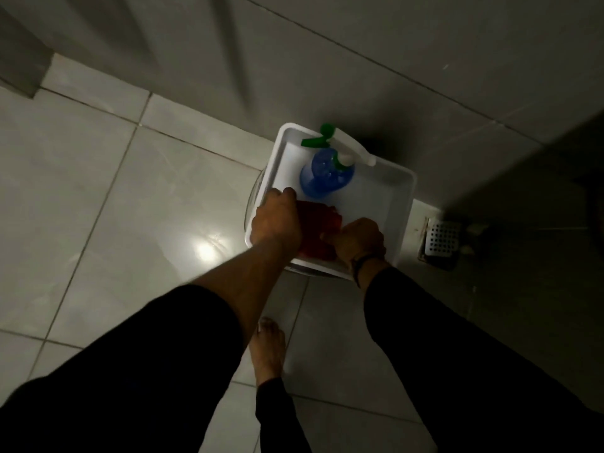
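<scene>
Head view shows a smooth white plastic tray (pixel 403 204), square with rounded corners, holding a translucent blue spray bottle (pixel 327 178) with a green-and-white trigger and a crumpled red cloth (pixel 322 217) at its near edge. With both arms stretched down, the left hand (pixel 277 220) curls its fingers over the tray's left rim and the right hand (pixel 359 238) is fisted around the cloth. Glossy pale floor tiles (pixel 98 191) meet a tiled wall (pixel 359 44) in dim light, with a perforated metal drain grate (pixel 441 238) beside the tray.

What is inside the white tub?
A blue spray bottle with a green-and-white trigger head is in the white tub, and a red cloth sits at the near end. The left hand and right hand cover much of the cloth; anything beneath it is hidden.
</scene>
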A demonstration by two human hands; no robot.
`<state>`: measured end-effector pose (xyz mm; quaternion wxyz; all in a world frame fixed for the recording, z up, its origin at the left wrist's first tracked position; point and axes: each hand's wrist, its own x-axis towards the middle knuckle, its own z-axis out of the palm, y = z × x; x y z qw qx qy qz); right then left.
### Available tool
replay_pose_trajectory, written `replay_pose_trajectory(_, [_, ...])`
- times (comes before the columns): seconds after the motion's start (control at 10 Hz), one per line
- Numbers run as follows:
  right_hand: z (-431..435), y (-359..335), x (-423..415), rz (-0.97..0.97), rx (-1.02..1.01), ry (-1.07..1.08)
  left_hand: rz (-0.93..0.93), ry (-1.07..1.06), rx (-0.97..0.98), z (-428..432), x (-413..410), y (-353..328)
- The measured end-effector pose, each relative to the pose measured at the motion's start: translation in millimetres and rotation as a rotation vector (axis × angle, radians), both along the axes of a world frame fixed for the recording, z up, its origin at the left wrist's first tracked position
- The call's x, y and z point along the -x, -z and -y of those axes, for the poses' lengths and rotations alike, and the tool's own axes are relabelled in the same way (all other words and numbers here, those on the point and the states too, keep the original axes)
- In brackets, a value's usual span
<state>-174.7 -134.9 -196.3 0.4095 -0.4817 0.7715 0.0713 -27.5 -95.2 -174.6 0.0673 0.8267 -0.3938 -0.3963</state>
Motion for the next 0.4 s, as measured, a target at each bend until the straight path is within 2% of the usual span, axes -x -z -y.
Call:
replay_pose_trajectory(0.2, [-13,-22,-8,-0.043,0.084,-0.020,0.082,0.116,0.030,-9,10,-33])
replay_pose_trajectory(0.3, [-31,-75,-29,0.054,0.157,0.045,0.076,0.112,0.135,-41,-13,-82])
replay_pose_trajectory(0.4, [-67,-176,-62,0.167,0.233,0.018,0.113,0.065,0.158,-109,-49,-153])
